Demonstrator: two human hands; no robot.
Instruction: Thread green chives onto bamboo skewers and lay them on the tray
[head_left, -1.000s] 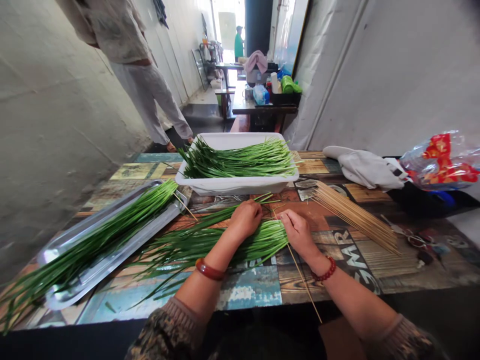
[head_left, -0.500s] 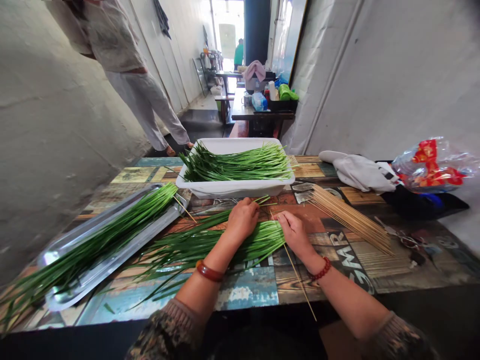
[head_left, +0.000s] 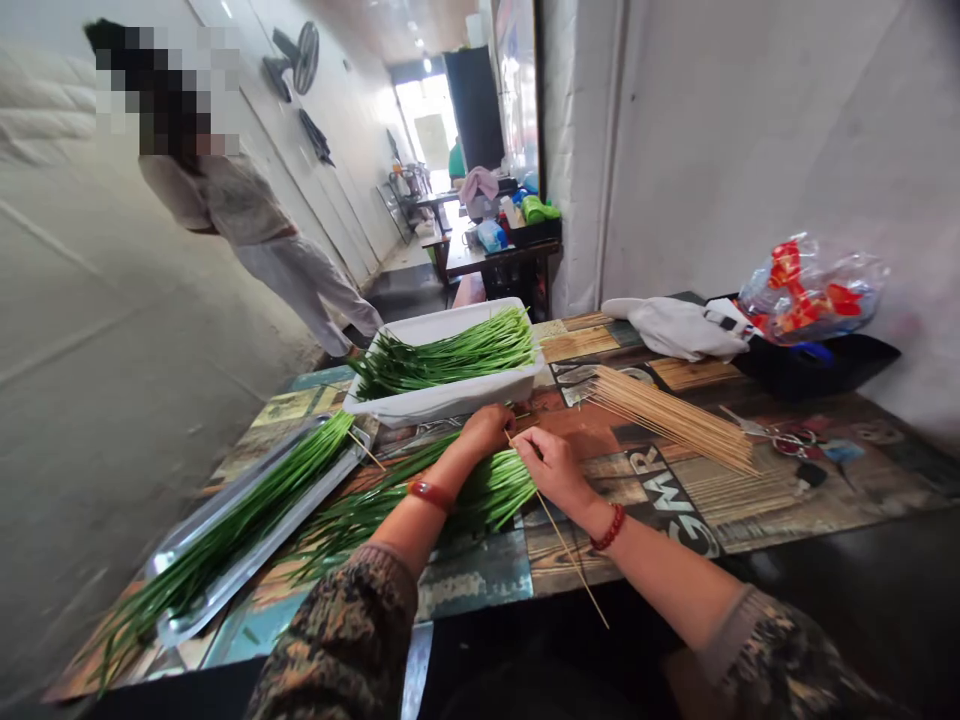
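Observation:
A bunch of long green chives (head_left: 512, 488) lies on the table in front of me, its pale stem ends to the right. A thin bamboo skewer (head_left: 574, 560) crosses these ends, its lower part sticking out past the table's front edge. My right hand (head_left: 553, 468) is closed, thumb and fingers pinching near the skewer's upper tip over the stems. Just left of that tip, my left hand (head_left: 487, 430) is closed on chives, its fingertips partly hidden. On the left, a metal tray (head_left: 255, 560) bears another row of chives (head_left: 255, 520) with a skewer (head_left: 367, 450) across their ends.
A white plastic tub (head_left: 450, 400) of loose chives stands behind my hands. To the right lie a pile of bamboo skewers (head_left: 675, 420), scissors (head_left: 750, 425), a white cap (head_left: 675, 328) and a clear-and-red plastic bag (head_left: 814, 295). A person (head_left: 255, 220) stands beyond the table, left.
The view has tilted up and turned, showing more of the room. Both hands have come closer together at the skewer's tip, the right hand moving up along it.

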